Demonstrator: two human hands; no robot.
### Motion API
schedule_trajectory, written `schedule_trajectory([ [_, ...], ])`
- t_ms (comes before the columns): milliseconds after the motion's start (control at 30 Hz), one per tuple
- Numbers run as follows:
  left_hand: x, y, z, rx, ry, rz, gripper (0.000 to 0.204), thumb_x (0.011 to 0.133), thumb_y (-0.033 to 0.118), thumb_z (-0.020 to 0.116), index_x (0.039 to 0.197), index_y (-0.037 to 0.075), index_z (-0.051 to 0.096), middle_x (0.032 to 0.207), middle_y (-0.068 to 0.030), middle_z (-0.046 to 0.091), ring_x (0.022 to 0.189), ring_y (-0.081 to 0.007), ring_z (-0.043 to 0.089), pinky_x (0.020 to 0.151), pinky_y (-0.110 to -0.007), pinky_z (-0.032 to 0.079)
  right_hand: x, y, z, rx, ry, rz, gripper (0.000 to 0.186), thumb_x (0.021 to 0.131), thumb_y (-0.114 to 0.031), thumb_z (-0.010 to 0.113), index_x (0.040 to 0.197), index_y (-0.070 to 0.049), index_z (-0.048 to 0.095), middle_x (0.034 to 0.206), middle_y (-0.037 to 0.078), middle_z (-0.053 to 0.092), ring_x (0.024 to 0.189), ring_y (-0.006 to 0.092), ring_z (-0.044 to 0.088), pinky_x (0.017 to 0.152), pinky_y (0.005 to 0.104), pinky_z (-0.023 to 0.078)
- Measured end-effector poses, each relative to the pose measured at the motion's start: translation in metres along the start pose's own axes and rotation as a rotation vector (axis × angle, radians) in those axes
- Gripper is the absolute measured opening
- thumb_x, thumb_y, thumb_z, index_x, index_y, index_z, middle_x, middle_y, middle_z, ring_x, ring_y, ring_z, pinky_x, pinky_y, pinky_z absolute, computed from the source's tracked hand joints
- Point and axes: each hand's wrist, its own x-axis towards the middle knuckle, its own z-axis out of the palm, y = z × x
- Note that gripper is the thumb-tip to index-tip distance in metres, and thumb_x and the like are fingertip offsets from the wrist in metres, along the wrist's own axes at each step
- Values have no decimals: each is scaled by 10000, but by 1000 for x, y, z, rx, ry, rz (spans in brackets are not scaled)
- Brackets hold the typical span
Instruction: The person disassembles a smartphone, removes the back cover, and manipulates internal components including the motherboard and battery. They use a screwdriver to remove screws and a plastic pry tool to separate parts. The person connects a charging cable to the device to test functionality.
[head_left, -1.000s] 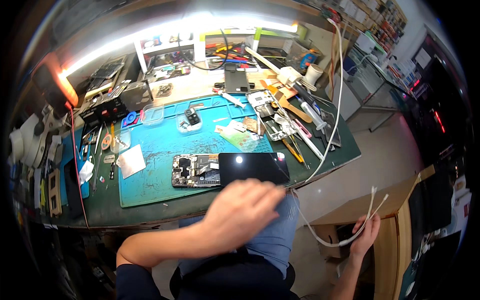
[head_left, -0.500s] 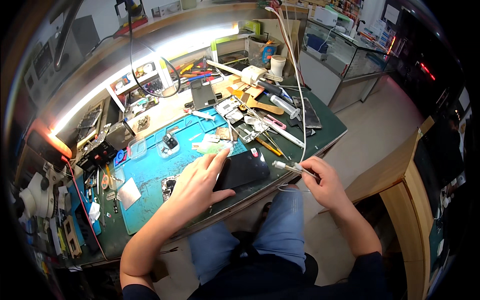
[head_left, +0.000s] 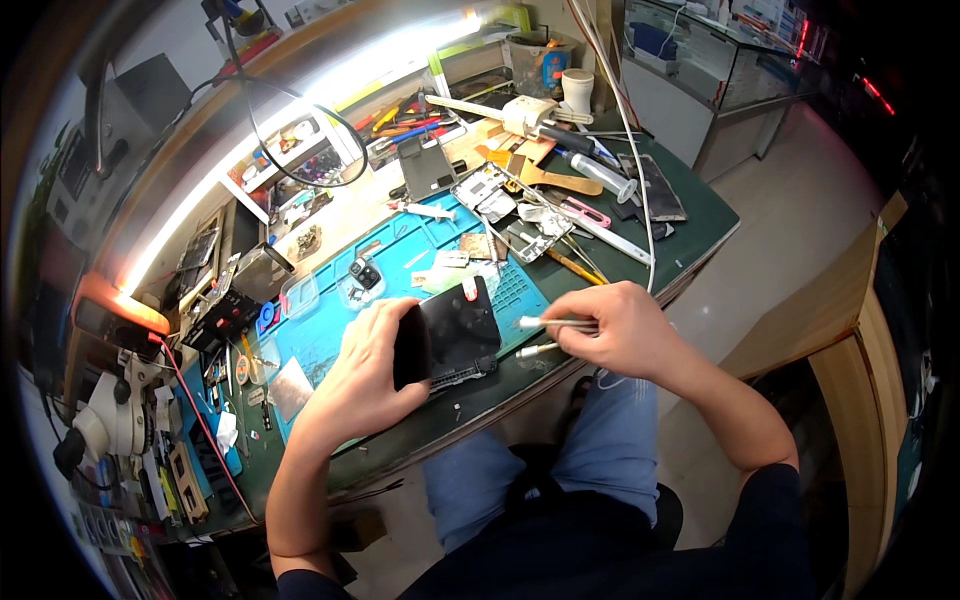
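Note:
A black phone (head_left: 462,322) with glossy glass and a small red-and-white sticker at its top corner is tilted up over the near edge of the blue mat (head_left: 330,345). My left hand (head_left: 365,365) is closed round its left side, thumb at the lower edge, where a strip of small dark parts shows. To the right of the phone, my right hand (head_left: 622,325) pinches a white cable (head_left: 532,322) with pale, plug-like ends pointing at the phone. Its exact kind is hard to make out. Part of a white loop hangs below that hand.
Past the phone lie opened phone frames (head_left: 485,190), a syringe (head_left: 600,178), a brush (head_left: 560,178) and tools. Small clear boxes (head_left: 360,285) stand on the mat. A white cord (head_left: 645,200) runs down the right side, near the bench edge. A lamp tube (head_left: 400,65) glows behind.
My left hand has lifted and tilted the phone, so its lower edge shows. The right hand has brought the cable ends closer to it. The whole view has shifted somewhat.

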Motion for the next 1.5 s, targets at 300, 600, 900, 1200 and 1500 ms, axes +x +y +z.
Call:
schedule_trajectory([
  [300,0,1,-5,-87,-87,-135,876,746,247,930,1457,30,468,1355,-192,567,1315,-397,529,1140,-459,428,19,17,26,-40,163,-358,98,894,-128,772,962,-59,785,902,65,704,850,259,694,740,374,538],
  [600,4,-2,-6,-115,-107,-191,899,702,229,955,1437,27,478,1312,-197,602,1278,-374,574,1113,-438,458,24,20,30,-20,185,-352,109,887,-174,799,957,-92,810,900,35,700,860,238,688,719,380,526],
  [900,6,-2,-6,-97,-108,-213,934,682,249,965,1444,25,474,1327,-209,610,1291,-387,575,1119,-445,455,35,25,28,-51,132,-374,130,897,-202,807,967,-94,817,917,49,700,921,272,679,793,406,532],
  [1200,6,-4,-6,-107,-113,-200,926,689,255,959,1441,19,474,1309,-218,619,1284,-390,577,1116,-448,450,59,23,9,95,-165,-246,216,906,-196,819,1033,-23,803,934,120,753,887,248,729,801,365,557],
  [1500,6,-2,-7,-102,-120,-225,917,694,268,957,1435,16,478,1308,-217,619,1276,-393,579,1112,-449,451,61,17,0,122,-259,-168,257,912,-261,825,1026,-31,812,917,114,772,863,211,713,781,353,542],
])
